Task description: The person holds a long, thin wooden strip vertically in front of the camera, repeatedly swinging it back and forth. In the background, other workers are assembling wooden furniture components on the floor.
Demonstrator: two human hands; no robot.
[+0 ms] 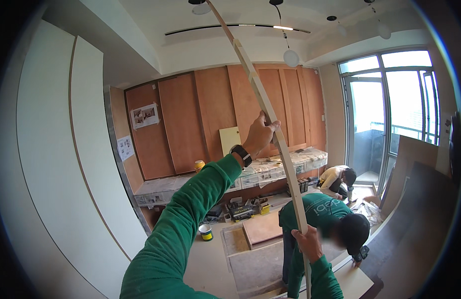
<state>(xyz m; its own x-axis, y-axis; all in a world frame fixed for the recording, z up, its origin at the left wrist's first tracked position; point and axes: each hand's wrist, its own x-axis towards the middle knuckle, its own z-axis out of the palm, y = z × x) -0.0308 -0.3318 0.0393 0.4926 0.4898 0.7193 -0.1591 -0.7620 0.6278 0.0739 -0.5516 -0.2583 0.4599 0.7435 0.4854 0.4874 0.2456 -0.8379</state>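
Note:
A long, narrow pale wooden strip (pixel 289 172) runs upright and slightly tilted through the whole view, its top reaching toward the ceiling on the left. My left hand (pixel 260 133), with a dark watch on the wrist, is closed around it at about mid-length. Lower down, my right hand (pixel 309 243) grips the same strip, thumb across its face. Both sleeves are green. The strip's lower end leaves the picture at the bottom edge. Just behind my right hand, a co-worker (pixel 317 214) in a green shirt and dark cap bends forward.
Another person (pixel 338 180) crouches by the glass doors (pixel 366 124). Brown wood panels (pixel 178 119) cover the far wall above a plastic-covered ledge (pixel 303 162). On the floor are a paint can (pixel 205 232), tools (pixel 240 210) and a board (pixel 263 230). Lamps (pixel 291 58) hang overhead.

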